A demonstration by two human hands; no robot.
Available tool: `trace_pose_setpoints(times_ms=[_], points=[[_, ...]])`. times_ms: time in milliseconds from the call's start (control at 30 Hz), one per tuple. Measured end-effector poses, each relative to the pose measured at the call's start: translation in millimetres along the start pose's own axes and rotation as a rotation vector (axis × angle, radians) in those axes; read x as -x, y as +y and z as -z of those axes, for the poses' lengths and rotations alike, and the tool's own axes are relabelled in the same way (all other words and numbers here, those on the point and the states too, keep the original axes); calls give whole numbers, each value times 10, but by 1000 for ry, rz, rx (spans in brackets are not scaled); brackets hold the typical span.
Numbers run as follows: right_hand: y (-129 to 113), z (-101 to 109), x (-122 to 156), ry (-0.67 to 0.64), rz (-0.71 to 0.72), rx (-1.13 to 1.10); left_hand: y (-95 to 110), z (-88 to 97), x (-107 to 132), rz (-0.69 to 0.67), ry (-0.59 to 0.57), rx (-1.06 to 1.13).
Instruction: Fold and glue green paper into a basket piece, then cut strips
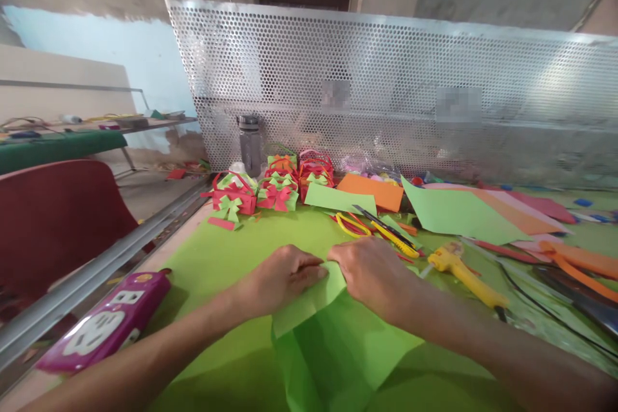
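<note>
My left hand (pixel 280 277) and my right hand (pixel 371 273) meet at the middle of the table, both closed in a pinch on a folded green paper sheet (pixel 333 341). The fold's top edge sits between my fingertips, and the sheet hangs down toward me. It lies over a larger green sheet (pixel 222 251) that covers the table. Just beyond my right hand lie yellow-handled scissors (pixel 355 224) and a yellow utility knife (pixel 391 234).
A yellow glue gun (pixel 463 273) with a black cord lies to the right. Several red-and-green paper baskets (pixel 270 187) stand at the back beside a grey bottle (pixel 250 143). Loose coloured sheets (pixel 458 212) lie before a perforated metal screen (pixel 386 84). A pink power strip (pixel 103 328) rests at the left edge.
</note>
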State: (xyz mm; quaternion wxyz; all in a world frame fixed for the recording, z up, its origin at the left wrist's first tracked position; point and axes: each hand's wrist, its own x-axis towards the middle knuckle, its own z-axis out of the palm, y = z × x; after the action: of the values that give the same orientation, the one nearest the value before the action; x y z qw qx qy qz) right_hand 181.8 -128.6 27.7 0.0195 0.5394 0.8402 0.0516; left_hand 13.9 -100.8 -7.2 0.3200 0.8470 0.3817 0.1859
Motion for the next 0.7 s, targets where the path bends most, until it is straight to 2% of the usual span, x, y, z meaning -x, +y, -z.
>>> trace_pose_setpoints(times_ms=[267,533,700], points=[[47,-100,17,28,128,-22,-41,-94,-13,23,-21,2],[11,8,62,-28,53,-7,-3,-102,3,40,-2,-14],[-10,28,104,-17,78,-20,24,-87,32,22,5,-25]])
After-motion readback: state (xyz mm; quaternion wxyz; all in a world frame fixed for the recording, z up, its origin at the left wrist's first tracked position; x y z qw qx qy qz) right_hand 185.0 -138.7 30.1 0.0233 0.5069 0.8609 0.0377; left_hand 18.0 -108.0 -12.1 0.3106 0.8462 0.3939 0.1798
